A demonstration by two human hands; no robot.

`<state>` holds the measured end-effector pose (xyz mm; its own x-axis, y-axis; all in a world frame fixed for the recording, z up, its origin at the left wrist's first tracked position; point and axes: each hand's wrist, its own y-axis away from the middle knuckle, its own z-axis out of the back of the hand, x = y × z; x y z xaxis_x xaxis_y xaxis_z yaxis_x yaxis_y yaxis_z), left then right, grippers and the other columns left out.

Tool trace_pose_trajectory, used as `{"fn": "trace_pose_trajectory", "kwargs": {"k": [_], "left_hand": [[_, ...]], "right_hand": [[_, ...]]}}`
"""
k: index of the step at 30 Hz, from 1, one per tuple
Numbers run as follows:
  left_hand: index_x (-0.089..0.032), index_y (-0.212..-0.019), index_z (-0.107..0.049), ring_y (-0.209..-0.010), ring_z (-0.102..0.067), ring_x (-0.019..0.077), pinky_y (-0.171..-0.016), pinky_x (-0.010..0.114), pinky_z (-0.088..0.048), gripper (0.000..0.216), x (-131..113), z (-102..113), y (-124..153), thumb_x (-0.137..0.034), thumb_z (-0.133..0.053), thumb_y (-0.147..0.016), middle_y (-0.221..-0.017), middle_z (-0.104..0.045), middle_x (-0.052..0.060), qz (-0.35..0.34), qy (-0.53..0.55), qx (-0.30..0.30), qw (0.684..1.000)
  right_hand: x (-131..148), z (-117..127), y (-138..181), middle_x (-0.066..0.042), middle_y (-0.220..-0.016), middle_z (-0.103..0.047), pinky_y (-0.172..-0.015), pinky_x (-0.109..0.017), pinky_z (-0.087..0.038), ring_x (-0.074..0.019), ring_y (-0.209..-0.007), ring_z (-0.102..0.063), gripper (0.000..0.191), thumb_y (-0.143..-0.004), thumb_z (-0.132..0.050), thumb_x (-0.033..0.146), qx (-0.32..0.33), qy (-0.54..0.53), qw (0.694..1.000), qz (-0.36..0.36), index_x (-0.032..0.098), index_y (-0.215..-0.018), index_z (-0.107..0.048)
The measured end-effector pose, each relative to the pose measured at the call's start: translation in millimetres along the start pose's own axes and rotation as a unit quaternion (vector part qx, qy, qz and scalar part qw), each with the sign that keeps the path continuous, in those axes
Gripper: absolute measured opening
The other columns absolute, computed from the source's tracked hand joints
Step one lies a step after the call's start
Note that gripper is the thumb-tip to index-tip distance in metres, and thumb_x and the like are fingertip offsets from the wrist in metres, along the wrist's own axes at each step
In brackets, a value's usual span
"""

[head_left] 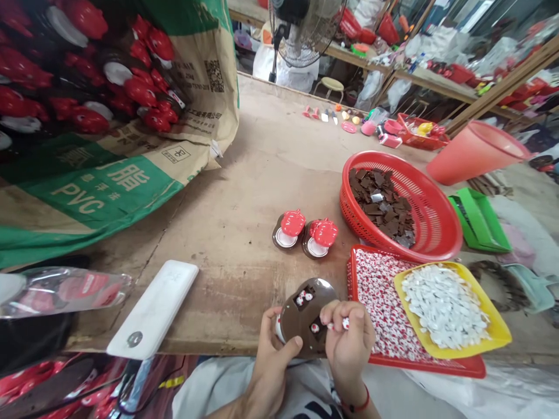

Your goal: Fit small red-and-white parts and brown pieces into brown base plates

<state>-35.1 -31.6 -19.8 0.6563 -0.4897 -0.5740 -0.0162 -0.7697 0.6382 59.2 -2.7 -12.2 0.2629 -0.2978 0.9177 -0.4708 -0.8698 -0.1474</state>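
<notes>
My left hand [276, 343] grips a glossy brown plastic toy base [286, 323] by its left side, thumb on top. Two square openings show in its face; the upper one holds red-and-white beads [304, 297], and one bead [314, 327] lies in the lower one. Over the lower opening, my right hand [349, 340] is closed with small red-and-white beads [345, 323] at its fingers. Beyond the hands stand two brown toys with red-and-white tops [292, 228] [321, 235]. A red tray of similar beads [379, 302] sits to the right.
A yellow tray of white pieces [445, 308] rests on the bead tray. Behind it is a red basket [441, 221] with brown plastic chips. At left are a white power bank [157, 308], a clear bottle [87, 291] and a large PVC sack [205, 110] of toys. A fan [301, 35] stands behind.
</notes>
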Motion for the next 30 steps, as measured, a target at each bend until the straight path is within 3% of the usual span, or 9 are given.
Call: {"fn": "trace_pose_trajectory", "kwargs": {"k": [8,17,24,30], "left_hand": [[-0.023,-0.091,-0.045,-0.081,-0.053,0.0161,-0.069,0.026,-0.04,0.046,-3.1,-1.6,-2.9,-0.018,-0.069,-0.052,-0.089,-0.06,0.0,0.014,0.009,0.0,1.0],[-0.027,-0.094,-0.044,-0.085,-0.051,0.0147,-0.071,0.025,-0.039,0.044,-2.4,0.1,-4.6,-0.018,-0.066,-0.057,-0.094,-0.058,-0.004,0.025,0.01,0.001,1.0],[-0.027,-0.092,-0.043,-0.085,-0.05,0.0141,-0.073,0.024,-0.037,0.046,-3.3,-0.5,-4.3,-0.018,-0.068,-0.054,-0.092,-0.057,-0.005,0.03,0.014,-0.012,0.999],[-0.026,-0.092,-0.044,-0.086,-0.049,0.0152,-0.074,0.025,-0.037,0.048,-3.7,-0.2,-5.5,-0.02,-0.07,-0.051,-0.093,-0.058,-0.004,0.028,0.021,-0.015,0.999]], "right_hand": [[2.4,0.7,-4.5,0.009,-0.044,-0.029,-0.039,-0.018,-0.024,-0.0054,-0.038,-0.025,0.029,-0.085,-0.04,0.031,-0.016,-0.038,0.999,-0.005,0.017,-0.059,-0.044],[-5.2,-0.5,-5.8,0.006,-0.049,-0.034,-0.045,-0.023,-0.029,-0.0089,-0.047,-0.035,0.033,-0.086,-0.037,0.028,0.015,0.018,0.999,0.048,0.018,-0.054,-0.039],[-2.1,-0.5,-6.4,0.007,-0.046,-0.024,-0.039,-0.021,-0.021,-0.0074,-0.04,-0.024,0.033,-0.085,-0.035,0.026,0.015,-0.025,0.999,0.03,0.018,-0.053,-0.034],[-3.0,-0.1,-5.3,0.007,-0.047,-0.025,-0.041,-0.021,-0.023,-0.0077,-0.042,-0.026,0.034,-0.086,-0.034,0.027,0.038,-0.008,0.999,0.021,0.018,-0.053,-0.033]]}}
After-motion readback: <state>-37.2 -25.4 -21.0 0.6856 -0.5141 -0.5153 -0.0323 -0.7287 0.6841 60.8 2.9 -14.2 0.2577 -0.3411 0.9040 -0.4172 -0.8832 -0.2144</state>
